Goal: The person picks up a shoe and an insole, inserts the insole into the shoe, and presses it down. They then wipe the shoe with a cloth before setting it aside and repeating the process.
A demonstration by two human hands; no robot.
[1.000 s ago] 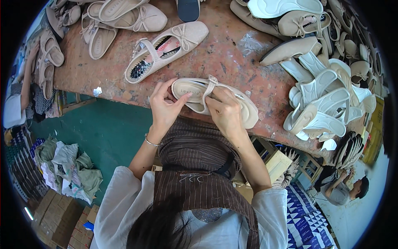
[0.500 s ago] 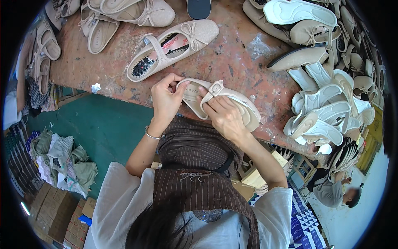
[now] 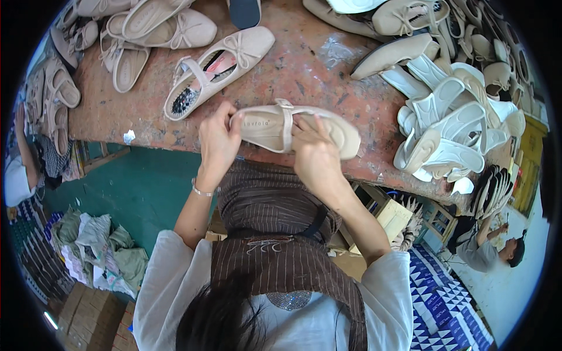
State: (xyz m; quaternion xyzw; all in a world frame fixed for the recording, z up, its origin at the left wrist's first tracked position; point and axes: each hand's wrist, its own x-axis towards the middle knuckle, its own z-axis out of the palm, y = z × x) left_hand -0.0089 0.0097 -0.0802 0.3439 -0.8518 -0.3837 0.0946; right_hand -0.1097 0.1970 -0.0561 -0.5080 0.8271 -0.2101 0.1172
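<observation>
A beige strapped flat shoe point(image 3: 266, 143) with a small buckle lies at the table's near edge, its toe to the right. My left hand point(image 3: 219, 137) pinches the heel rim between thumb and fingers. The fingers of my right hand point(image 3: 318, 155) reach into the shoe in front of the strap, pressing on the beige insole point(image 3: 260, 124); their tips are partly hidden. Just beyond lies another beige shoe point(image 3: 249, 47) with a bow and strap, its dark inner sole and a red-marked lining showing.
White insoles point(image 3: 453, 117) are heaped at the right, beside piled beige shoes point(image 3: 404, 17). More beige shoes point(image 3: 132, 67) sit at the far left. A dark sole point(image 3: 244, 13) lies at the back. Another person point(image 3: 486, 251) is at the lower right; cloth bundles point(image 3: 96, 248) are at the lower left.
The shoe has turned to lie more level, its toe swinging away from me. My right fingers have shifted within it in front of the strap; my left hand stays at the heel.
</observation>
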